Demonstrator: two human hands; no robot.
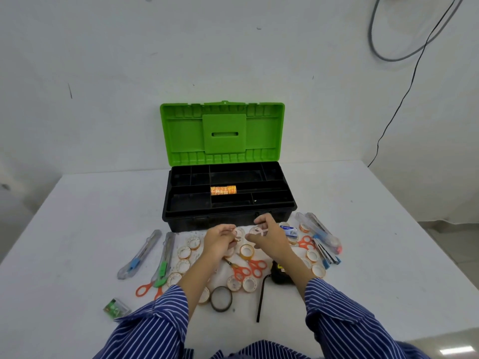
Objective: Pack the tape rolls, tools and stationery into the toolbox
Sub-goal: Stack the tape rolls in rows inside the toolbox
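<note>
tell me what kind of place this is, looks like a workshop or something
Probably a bare recording or work room, not a fitted workshop: a plain white table against a scuffed white wall, loose cables hanging down it, and only a toolbox set out.

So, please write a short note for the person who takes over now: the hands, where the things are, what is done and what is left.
Left hand pinches a small tape roll; right hand pinches another small roll, both just in front of the toolbox.
Toolbox is open, green lid upright.
Done: one stack of tape rolls lies in the tray's middle compartment.
Left: loose tape rolls, orange scissors, two utility knives, the black tape measure, staplers and pens on the right, all on the table.
</note>
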